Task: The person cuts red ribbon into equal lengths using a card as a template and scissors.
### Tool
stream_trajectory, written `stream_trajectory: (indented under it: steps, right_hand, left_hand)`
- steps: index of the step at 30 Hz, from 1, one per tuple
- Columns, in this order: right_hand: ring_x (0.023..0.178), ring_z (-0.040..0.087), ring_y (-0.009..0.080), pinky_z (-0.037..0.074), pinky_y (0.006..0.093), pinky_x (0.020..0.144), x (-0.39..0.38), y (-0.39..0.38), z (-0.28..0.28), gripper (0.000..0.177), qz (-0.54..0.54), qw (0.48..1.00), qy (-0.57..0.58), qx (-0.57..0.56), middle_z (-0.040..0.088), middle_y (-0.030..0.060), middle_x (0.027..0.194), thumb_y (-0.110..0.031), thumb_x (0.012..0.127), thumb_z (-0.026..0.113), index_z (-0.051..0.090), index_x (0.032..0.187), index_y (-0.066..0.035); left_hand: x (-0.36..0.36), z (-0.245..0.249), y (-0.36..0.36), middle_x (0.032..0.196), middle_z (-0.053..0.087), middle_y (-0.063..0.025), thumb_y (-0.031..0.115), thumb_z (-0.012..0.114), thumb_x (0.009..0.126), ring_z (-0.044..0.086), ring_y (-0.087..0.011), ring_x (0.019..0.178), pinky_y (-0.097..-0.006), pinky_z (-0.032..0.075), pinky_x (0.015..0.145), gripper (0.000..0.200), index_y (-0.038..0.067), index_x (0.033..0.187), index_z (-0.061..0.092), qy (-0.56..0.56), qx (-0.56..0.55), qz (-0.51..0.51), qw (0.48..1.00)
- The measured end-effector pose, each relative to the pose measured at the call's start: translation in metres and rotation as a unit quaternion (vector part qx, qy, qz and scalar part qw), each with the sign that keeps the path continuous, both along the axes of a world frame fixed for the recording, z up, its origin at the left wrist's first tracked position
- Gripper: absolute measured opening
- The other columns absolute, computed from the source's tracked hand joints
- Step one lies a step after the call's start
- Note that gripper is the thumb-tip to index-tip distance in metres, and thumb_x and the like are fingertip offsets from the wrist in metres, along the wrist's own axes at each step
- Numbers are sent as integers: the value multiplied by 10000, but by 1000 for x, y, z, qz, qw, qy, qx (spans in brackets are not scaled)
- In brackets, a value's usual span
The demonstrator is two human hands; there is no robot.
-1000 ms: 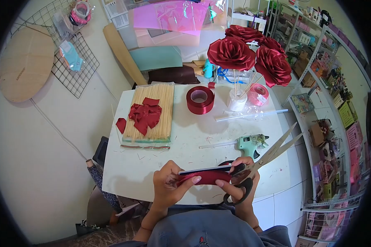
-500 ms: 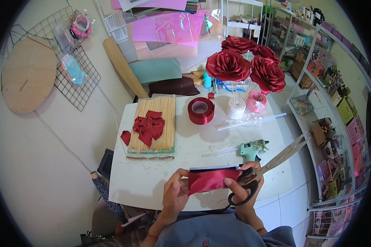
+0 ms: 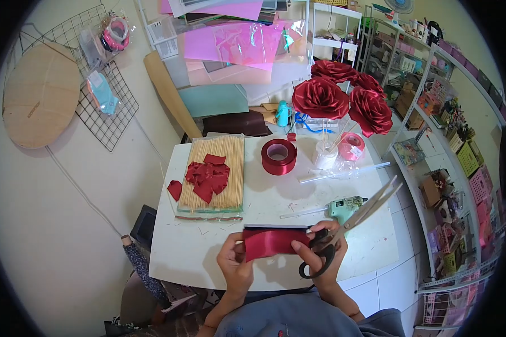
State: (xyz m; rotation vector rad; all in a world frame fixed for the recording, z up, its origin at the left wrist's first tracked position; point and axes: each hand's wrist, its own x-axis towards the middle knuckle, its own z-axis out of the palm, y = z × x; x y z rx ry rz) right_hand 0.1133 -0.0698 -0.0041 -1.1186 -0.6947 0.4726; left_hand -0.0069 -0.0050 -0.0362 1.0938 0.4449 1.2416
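Note:
A wide red satin ribbon [image 3: 272, 244] is stretched between my hands above the near edge of the table. Behind it shows a dark flat piece with a pale top edge, whose kind I cannot make out. My left hand [image 3: 234, 261] grips the ribbon's left end, thumb and fingers closed on it. At the right end, my right hand [image 3: 324, 253] pinches the ribbon under its thumb. Black-handled scissors [image 3: 368, 210] also hang from that hand, blades apart and pointing up and to the right.
Cut red petals [image 3: 208, 175] lie on a bundle of wooden sticks [image 3: 236, 168]. Beyond my hands stand a ribbon roll [image 3: 279, 163], a mint glue gun [image 3: 343, 209] and a white holder [image 3: 324, 157] with sticks and red ribbon roses [image 3: 320, 98]. Shelves [image 3: 427, 112] line the right side.
Both hands have moved slightly left with the ribbon and scissors. The ribbon's left end, slanted before, now lies straighter and closer against my left fingers. The camera view has shifted a little.

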Motion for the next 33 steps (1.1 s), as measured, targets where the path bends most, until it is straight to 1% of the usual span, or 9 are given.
stream_trajectory:
  steps: [4,10,13,15,17,20,22,27,33]
  right_hand:
    - [547,443,34,362,151,495,9,6,-9,325,-26,998,-29,-52,488,-7,651,33,588,682,472,827,-31]
    - [685,556,99,420,191,587,25,13,-8,289,18,961,-106,-255,575,71,729,-16,635,662,477,856,-19]
    - [721,585,141,440,221,613,22,9,-9,267,4,971,-132,-201,603,129,752,-34,666,644,468,865,-21]
    - [692,585,138,442,226,606,22,6,-6,264,7,981,-125,-148,606,142,743,-54,673,648,466,862,-29]
    - [768,585,150,449,231,633,21,0,7,270,115,985,-47,-118,606,134,769,-51,676,652,475,874,-7]
    - [799,575,145,449,230,641,23,-8,18,280,216,967,-8,-133,601,117,796,-42,673,656,482,886,10]
    - [754,567,121,447,224,655,20,-9,16,316,236,964,24,-117,589,74,763,-63,641,691,492,879,-3]
    - [644,498,51,392,178,574,23,-14,13,338,286,946,-23,-149,544,12,691,-49,584,723,500,837,-31]
    - [585,436,27,328,154,508,17,-12,24,360,232,967,44,-97,472,-33,632,13,521,732,488,779,-50]
  left_hand:
    - [-19,3,24,748,582,-109,20,526,758,567,-117,638,-210,471,553,136,-31,873,474,29,-11,208,978]
    - [-43,19,42,730,578,-141,30,492,773,581,-157,608,-247,510,511,131,-56,865,460,56,11,243,968]
    - [-45,20,39,733,580,-145,18,501,762,581,-154,619,-254,509,529,139,-62,869,461,90,13,206,974]
    - [-45,29,34,744,582,-140,-2,518,748,581,-148,638,-250,505,542,142,-67,868,477,138,-13,68,988]
    - [-42,37,34,747,584,-132,-7,525,744,580,-144,644,-242,499,549,141,-67,866,488,189,23,-18,982]
    - [-33,52,29,718,593,-112,4,547,741,582,-128,641,-215,473,548,147,-48,874,511,248,43,-155,955]
    - [-29,58,27,676,594,-114,27,566,736,586,-124,617,-215,460,537,180,-34,894,507,375,148,-238,883]
    - [-17,79,30,661,589,-119,35,577,724,574,-122,567,-213,444,512,206,-23,909,507,399,187,-266,857]
    - [-9,82,31,664,591,-89,-9,533,738,569,-119,570,-200,451,552,188,-31,922,501,328,158,-231,902]
